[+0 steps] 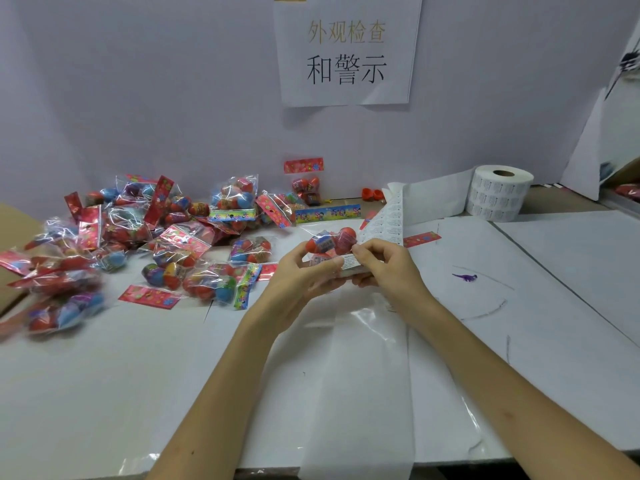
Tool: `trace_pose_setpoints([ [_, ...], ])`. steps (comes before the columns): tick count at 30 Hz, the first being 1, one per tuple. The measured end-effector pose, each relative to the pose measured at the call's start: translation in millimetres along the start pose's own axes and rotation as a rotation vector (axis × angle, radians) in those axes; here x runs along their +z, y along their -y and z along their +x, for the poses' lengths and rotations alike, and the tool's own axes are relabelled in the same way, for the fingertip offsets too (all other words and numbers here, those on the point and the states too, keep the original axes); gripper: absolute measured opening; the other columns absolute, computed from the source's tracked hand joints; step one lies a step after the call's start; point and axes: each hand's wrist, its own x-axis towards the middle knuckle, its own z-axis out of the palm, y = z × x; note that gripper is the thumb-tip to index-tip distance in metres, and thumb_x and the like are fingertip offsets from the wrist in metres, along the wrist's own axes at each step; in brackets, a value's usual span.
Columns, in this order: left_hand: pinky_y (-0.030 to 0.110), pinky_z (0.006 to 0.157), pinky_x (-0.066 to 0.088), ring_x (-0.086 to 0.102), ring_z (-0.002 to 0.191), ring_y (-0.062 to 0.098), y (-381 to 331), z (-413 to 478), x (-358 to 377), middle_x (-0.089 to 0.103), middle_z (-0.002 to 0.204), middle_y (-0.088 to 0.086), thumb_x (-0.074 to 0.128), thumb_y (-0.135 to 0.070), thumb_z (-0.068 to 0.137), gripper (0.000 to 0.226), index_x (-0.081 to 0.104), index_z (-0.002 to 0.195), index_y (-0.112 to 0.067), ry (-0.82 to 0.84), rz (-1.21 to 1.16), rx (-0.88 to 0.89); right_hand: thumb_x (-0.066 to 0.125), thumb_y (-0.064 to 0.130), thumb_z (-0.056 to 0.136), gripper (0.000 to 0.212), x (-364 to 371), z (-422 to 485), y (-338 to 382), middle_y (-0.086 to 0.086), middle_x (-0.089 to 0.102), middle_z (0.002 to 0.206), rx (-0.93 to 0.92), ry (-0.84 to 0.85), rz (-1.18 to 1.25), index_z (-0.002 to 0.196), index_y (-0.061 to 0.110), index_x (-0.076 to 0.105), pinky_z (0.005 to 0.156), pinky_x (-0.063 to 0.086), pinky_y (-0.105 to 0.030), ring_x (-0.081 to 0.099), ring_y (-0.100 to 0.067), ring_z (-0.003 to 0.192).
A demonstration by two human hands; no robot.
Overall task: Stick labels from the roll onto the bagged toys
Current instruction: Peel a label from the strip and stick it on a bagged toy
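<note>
now gripping bagged toy (330,242) at centre with left hand (301,271) curled round it; pinching white label (349,263) on its near edge with right hand (384,268). label roll (498,194) at 2 o'clock on table (104,375). pile of bagged toys (156,237) at 9 o'clock.

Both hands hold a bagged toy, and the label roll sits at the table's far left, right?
No: the head view shows the label roll at the far right of the table. The left hand and right hand do hold a bagged toy.
</note>
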Motion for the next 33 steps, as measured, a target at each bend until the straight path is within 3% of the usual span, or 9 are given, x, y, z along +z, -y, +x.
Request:
trace_pose_setpoints([
  [4,0.033,0.082,0.061,0.075,0.1,0.032,-0.8,3.3,4.2,0.075,0.113,0.017,0.078,0.0,0.084,0.05,0.061,0.131,-0.007,-0.072,0.011,0.006,0.064,0.024,0.099,0.025,-1.2,-1.0,2.8,-0.003,0.07,0.076,-0.01,0.01,0.047,0.095,0.0,0.07,0.064,0.059,-0.028,0.069,-0.02,0.065],
  [7,0.039,0.09,0.061,0.074,0.103,0.034,-0.4,3.0,4.1,0.073,0.117,0.019,0.078,-0.001,0.085,0.05,0.06,0.131,-0.007,-0.072,-0.002,0.024,0.07,0.022,0.095,0.018,-1.2,-1.3,3.7,0.003,0.07,0.075,-0.03,0.03,0.044,0.097,0.005,0.071,0.067,0.06,-0.028,0.067,-0.016,0.063],
  [15,0.04,0.105,0.053,0.065,0.12,0.039,1.2,4.6,-4.2,0.066,0.129,0.025,0.072,0.008,0.077,0.063,0.056,0.136,-0.002,0.04,-0.217,-0.081,0.065,0.01,0.097,0.016,-3.1,0.5,5.4,-0.02,0.07,0.097,-0.011,0.055,0.085,0.108,0.0,0.072,0.069,0.059,-0.027,0.065,-0.022,0.074],
  [22,0.033,0.083,0.059,0.072,0.108,0.031,3.4,3.3,3.7,0.071,0.121,0.016,0.075,-0.016,0.087,0.053,0.058,0.136,-0.006,-0.06,-0.162,-0.055,0.064,0.006,0.097,0.011,-6.0,0.9,6.5,-0.017,0.07,0.09,-0.045,0.079,0.049,0.1,0.01,0.074,0.067,0.057,-0.029,0.065,-0.017,0.067],
  [24,0.036,0.079,0.06,0.074,0.101,0.032,6.7,5.8,4.4,0.073,0.114,0.017,0.075,-0.008,0.086,0.049,0.061,0.133,-0.004,-0.16,-0.098,-0.045,0.068,0.009,0.094,0.007,-2.4,0.3,5.9,-0.012,0.069,0.086,-0.02,0.1,0.024,0.096,0.015,0.071,0.064,0.055,-0.031,0.065,-0.018,0.066],
  [27,0.048,0.088,0.06,0.073,0.103,0.035,9.9,9.1,2.6,0.076,0.109,0.016,0.076,0.004,0.081,0.043,0.067,0.122,-0.005,-0.198,-0.061,-0.042,0.075,0.021,0.091,0.015,4.0,-1.9,1.2,-0.002,0.066,0.089,0.009,0.09,0.014,0.102,0.022,0.065,0.058,0.048,-0.022,0.064,-0.014,0.066],
  [29,0.047,0.086,0.061,0.074,0.1,0.032,10.2,9.8,2.4,0.078,0.104,0.012,0.076,0.006,0.08,0.04,0.07,0.115,-0.011,-0.183,-0.005,-0.036,0.075,0.028,0.09,0.02,4.7,-2.5,-0.5,0.003,0.066,0.096,-0.01,0.081,-0.008,0.107,0.026,0.065,0.063,0.049,-0.019,0.065,-0.012,0.078],
  [31,0.042,0.077,0.063,0.076,0.096,0.029,9.0,7.3,3.2,0.078,0.103,0.011,0.074,0.01,0.08,0.042,0.07,0.114,-0.016,-0.131,0.098,-0.032,0.074,0.028,0.092,0.017,3.4,-2.1,1.8,0.005,0.07,0.1,-0.054,0.074,-0.007,0.107,0.024,0.069,0.076,0.055,-0.027,0.067,-0.015,0.09],
  [33,0.041,0.072,0.063,0.076,0.096,0.03,9.6,5.2,4.2,0.078,0.103,0.011,0.074,0.01,0.081,0.043,0.07,0.115,-0.016,-0.059,0.181,-0.068,0.072,0.023,0.093,0.006,1.0,-2.2,6.6,0.003,0.074,0.092,-0.068,0.061,0.063,0.099,0.021,0.072,0.075,0.058,-0.028,0.07,-0.016,0.086],
])
